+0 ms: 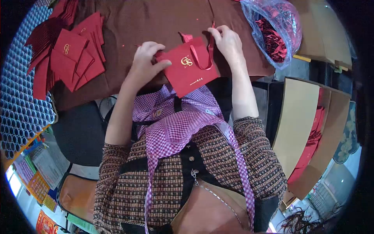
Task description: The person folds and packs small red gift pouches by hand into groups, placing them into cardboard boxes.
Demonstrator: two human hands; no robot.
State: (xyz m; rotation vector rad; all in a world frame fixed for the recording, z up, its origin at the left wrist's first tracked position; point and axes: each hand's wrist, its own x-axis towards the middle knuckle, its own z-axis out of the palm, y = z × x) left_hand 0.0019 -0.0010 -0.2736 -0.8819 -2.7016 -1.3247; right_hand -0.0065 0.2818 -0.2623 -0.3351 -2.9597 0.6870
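A small red paper gift bag (189,70) with a gold logo lies at the table's front edge, tilted in the head view. My left hand (149,58) grips its left side, thumb on the front face. A red ribbon handle (200,62) loops over the bag's front. Above the bag's upper right corner, my right hand (228,42) pinches a red ribbon (211,43) between thumb and forefinger. A short ribbon end (187,37) sticks up behind the bag's top edge.
A brown cloth (156,19) covers the table. Flat red bags (68,48) are piled at left. A clear plastic sack (278,39) of red ribbons sits at back right. An open cardboard box (298,113) with red pieces stands at right.
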